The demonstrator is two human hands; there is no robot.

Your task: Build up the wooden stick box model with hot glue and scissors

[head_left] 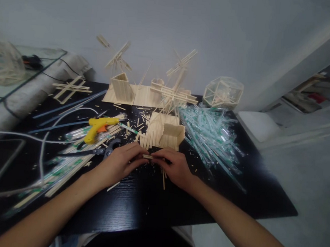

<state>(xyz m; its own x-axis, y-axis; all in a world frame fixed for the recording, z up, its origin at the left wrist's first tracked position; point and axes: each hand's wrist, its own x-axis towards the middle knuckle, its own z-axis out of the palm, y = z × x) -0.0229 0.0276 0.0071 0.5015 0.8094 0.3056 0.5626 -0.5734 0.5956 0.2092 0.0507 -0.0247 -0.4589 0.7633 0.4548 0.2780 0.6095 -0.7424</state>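
My left hand (120, 162) and my right hand (173, 166) meet at the middle of the black table (135, 205). Between their fingertips both pinch a short bundle of wooden sticks (148, 156), held level just above the tabletop. Right behind the hands stands a small open box built of sticks (173, 135) on a stick mat (155, 132). A few loose sticks (163, 176) lie under my right hand.
A yellow glue gun (97, 127) and black scissors (105, 152) lie to the left among long sticks and cables. A heap of clear plastic wrappers (209, 136) sprawls on the right. Stick windmill models (173, 86) and a wire-frame polyhedron (223, 92) stand at the back.
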